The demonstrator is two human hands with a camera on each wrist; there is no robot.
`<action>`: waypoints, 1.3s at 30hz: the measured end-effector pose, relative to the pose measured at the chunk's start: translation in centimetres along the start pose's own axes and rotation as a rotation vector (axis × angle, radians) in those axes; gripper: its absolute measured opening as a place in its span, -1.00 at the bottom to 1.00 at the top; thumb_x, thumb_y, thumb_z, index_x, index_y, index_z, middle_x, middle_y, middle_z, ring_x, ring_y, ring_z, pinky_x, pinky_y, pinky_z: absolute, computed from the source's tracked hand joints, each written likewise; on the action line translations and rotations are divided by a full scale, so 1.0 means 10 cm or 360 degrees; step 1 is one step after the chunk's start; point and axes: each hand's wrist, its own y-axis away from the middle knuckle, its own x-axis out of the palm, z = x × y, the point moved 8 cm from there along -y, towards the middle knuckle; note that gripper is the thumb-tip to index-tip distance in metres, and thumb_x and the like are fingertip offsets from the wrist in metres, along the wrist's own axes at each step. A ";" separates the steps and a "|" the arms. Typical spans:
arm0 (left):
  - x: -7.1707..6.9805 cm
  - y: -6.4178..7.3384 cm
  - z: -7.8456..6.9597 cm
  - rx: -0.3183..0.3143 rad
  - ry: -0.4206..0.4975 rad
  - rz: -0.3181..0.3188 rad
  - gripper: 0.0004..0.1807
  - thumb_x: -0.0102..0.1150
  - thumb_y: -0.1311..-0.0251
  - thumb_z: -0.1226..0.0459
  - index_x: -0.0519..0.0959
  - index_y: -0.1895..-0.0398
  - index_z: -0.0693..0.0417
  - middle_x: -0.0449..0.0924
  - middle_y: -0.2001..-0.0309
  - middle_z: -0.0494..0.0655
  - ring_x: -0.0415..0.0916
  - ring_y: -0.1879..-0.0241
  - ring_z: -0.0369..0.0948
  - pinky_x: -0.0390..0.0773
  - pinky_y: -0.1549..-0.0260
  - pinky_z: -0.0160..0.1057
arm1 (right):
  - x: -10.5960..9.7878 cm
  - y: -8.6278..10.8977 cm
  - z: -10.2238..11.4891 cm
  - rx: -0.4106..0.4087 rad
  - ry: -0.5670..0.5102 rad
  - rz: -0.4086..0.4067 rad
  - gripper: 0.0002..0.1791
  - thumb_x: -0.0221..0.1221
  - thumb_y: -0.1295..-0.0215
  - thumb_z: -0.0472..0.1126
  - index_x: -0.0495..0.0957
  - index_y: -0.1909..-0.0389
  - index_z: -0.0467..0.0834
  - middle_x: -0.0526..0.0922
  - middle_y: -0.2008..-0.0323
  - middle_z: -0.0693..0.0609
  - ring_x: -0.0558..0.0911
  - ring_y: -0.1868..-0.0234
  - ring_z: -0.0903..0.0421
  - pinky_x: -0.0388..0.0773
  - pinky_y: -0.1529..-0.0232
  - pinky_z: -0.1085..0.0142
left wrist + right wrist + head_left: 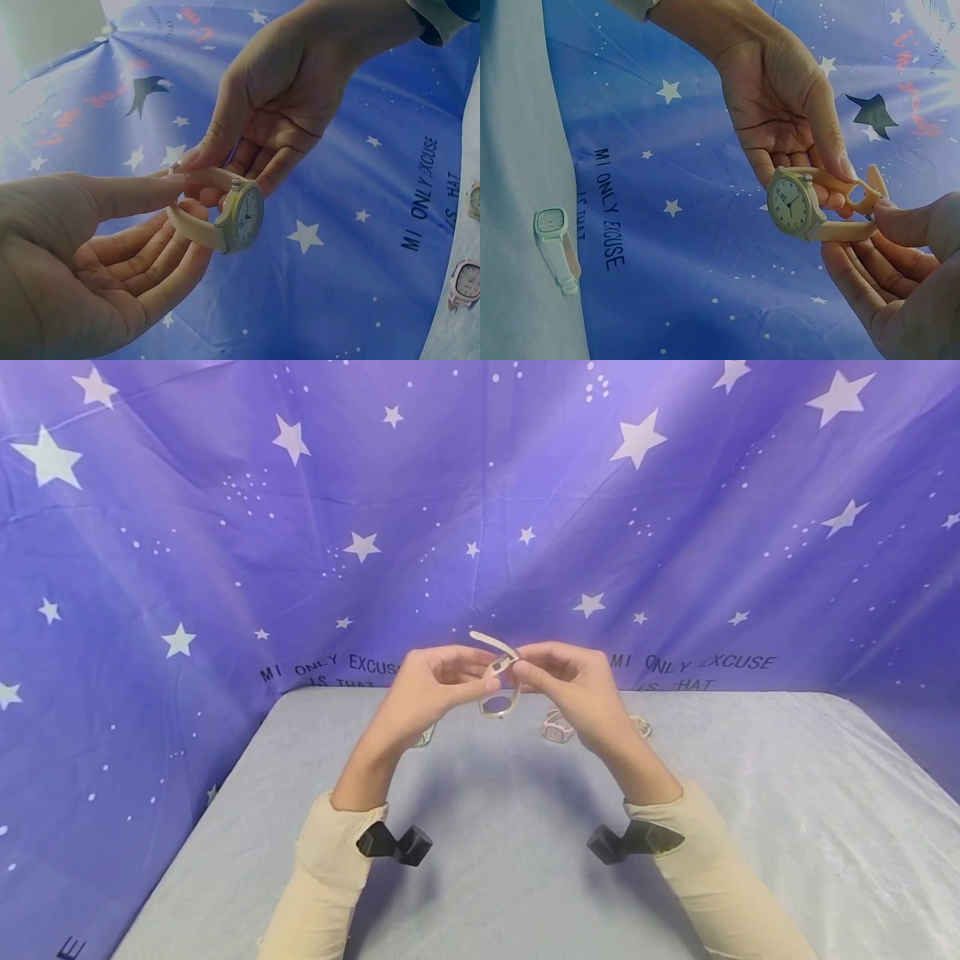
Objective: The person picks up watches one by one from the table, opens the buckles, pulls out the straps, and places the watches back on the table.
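Observation:
A wristwatch with a cream strap and a round pale dial (789,204) is held up above the table between both hands. My left hand (438,681) pinches one part of the strap near the buckle between thumb and fingers. Opposite it, my right hand (573,685) pinches the strap by the buckle, thumb on top. In the head view a loose strap end (491,642) sticks up over the fingertips. The left wrist view shows the watch case (244,216) hanging below the thumbs, the strap bent into a loop.
On the grey cloth-covered table (510,877) lie a pink square watch (557,728), a yellowish watch (641,725) partly behind the right wrist, and a pale green watch (553,225) mostly hidden by the left hand in the head view. A purple starred curtain (480,485) hangs behind.

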 end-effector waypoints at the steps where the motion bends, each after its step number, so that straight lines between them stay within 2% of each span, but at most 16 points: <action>1: 0.00 0.00 0.01 -0.0012 0.0008 -0.0003 -0.68 0.45 -0.15 0.32 0.71 0.01 0.19 0.79 0.13 0.08 0.75 0.18 -0.11 0.70 0.01 -0.12 | 0.00 0.00 0.00 0.0003 -0.0012 -0.0004 -0.75 0.28 -0.33 -0.37 0.66 0.01 -0.38 0.79 0.17 -0.17 0.77 0.21 0.17 0.75 0.02 0.22; 6: -0.01 0.00 0.03 -0.0055 0.0070 -0.0006 -0.70 0.43 -0.18 0.32 0.71 0.03 0.22 0.79 0.11 0.09 0.75 0.18 -0.09 0.68 0.00 -0.12 | -0.01 0.00 0.00 0.0009 -0.0060 -0.0020 -0.75 0.29 -0.33 -0.38 0.65 0.03 -0.40 0.80 0.22 -0.05 0.78 0.23 0.17 0.75 0.02 0.21; 12: -0.02 0.00 0.03 -0.0067 0.0183 -0.0011 -0.69 0.40 -0.20 0.35 0.69 0.00 0.27 0.76 0.04 0.20 0.77 0.11 -0.08 0.71 -0.02 -0.13 | -0.02 0.00 -0.01 0.0014 -0.0069 -0.0030 -0.75 0.30 -0.31 -0.36 0.65 0.04 -0.40 0.80 0.28 0.05 0.78 0.24 0.17 0.75 0.04 0.21; 17: -0.04 0.00 0.03 -0.0071 0.0218 -0.0021 -0.68 0.40 -0.20 0.36 0.68 -0.02 0.29 0.75 0.03 0.22 0.76 0.08 0.00 0.73 -0.01 -0.12 | -0.02 0.00 0.00 0.0004 -0.0074 -0.0025 -0.74 0.30 -0.32 -0.37 0.63 0.04 -0.44 0.78 0.33 0.13 0.77 0.26 0.17 0.76 0.05 0.21; 21: -0.05 0.00 0.04 -0.0087 0.0223 -0.0022 -0.68 0.40 -0.20 0.36 0.68 -0.01 0.28 0.76 0.05 0.19 0.76 0.07 0.04 0.72 -0.02 -0.11 | -0.02 -0.01 0.01 0.0000 -0.0065 -0.0023 -0.75 0.30 -0.32 -0.36 0.64 0.05 -0.43 0.78 0.33 0.12 0.77 0.26 0.16 0.76 0.05 0.20; 25: -0.07 0.01 0.04 -0.0100 0.0204 -0.0028 -0.67 0.41 -0.20 0.34 0.68 -0.01 0.27 0.77 0.06 0.16 0.77 0.08 -0.05 0.71 -0.05 -0.12 | -0.03 -0.01 0.01 0.0002 -0.0057 -0.0029 -0.76 0.30 -0.33 -0.35 0.64 0.06 -0.41 0.78 0.32 0.08 0.77 0.25 0.14 0.76 0.05 0.20; 31: -0.09 0.00 0.04 -0.0108 0.0218 -0.0042 -0.67 0.41 -0.20 0.36 0.67 -0.03 0.29 0.76 0.05 0.17 0.76 0.07 -0.02 0.71 -0.05 -0.13 | -0.05 -0.02 0.01 -0.0004 -0.0056 -0.0042 -0.77 0.30 -0.32 -0.35 0.65 0.07 -0.40 0.78 0.33 0.09 0.77 0.26 0.14 0.76 0.06 0.20; 39: -0.12 0.00 0.04 -0.0101 0.0232 -0.0043 -0.66 0.40 -0.19 0.38 0.67 -0.04 0.30 0.77 0.08 0.17 0.78 0.15 -0.12 0.72 -0.04 -0.13 | -0.07 -0.01 0.01 0.0008 -0.0050 -0.0080 -0.75 0.31 -0.31 -0.36 0.66 0.05 -0.39 0.78 0.33 0.12 0.76 0.26 0.15 0.75 0.05 0.23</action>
